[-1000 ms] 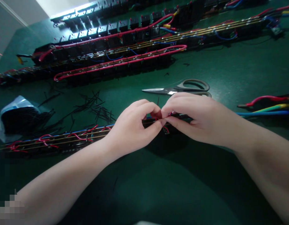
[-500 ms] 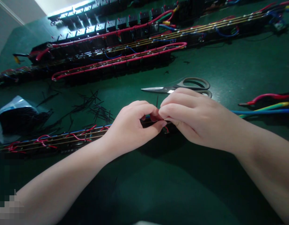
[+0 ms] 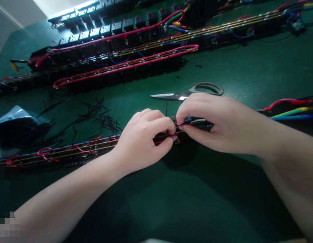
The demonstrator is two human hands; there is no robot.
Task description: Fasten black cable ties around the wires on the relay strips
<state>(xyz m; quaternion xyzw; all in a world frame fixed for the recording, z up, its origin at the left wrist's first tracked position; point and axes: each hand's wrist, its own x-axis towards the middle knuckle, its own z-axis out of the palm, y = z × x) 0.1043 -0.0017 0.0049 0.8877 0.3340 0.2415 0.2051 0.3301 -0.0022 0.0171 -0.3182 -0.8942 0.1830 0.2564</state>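
My left hand (image 3: 143, 140) is closed in a pinch at the near wired strip (image 3: 77, 148), its fingertips against the strip's wires. What it pinches is hidden. My right hand (image 3: 214, 123) has thumb and index finger pinched together just right of the left fingertips. Anything between them is too small to make out. A thin black strand (image 3: 167, 108), like a cable tie's tail, stands up behind the left fingertips. The strip is black, with brass-coloured rods and red and blue wires. Behind my right hand lie scissors (image 3: 169, 97), their blades pointing left.
Several thin black cable ties (image 3: 107, 121) lie scattered beyond the strip. More fill an open plastic bag (image 3: 17, 113) at the left. Long wired assemblies (image 3: 126, 65) cross the back of the green table (image 3: 247, 71). Thick red, yellow-green and blue cables (image 3: 295, 116) lie at right.
My right hand has drawn slightly right, away from my left fingertips, and its grip shows a wider gap behind the pinch. The whole view has shifted slightly left.
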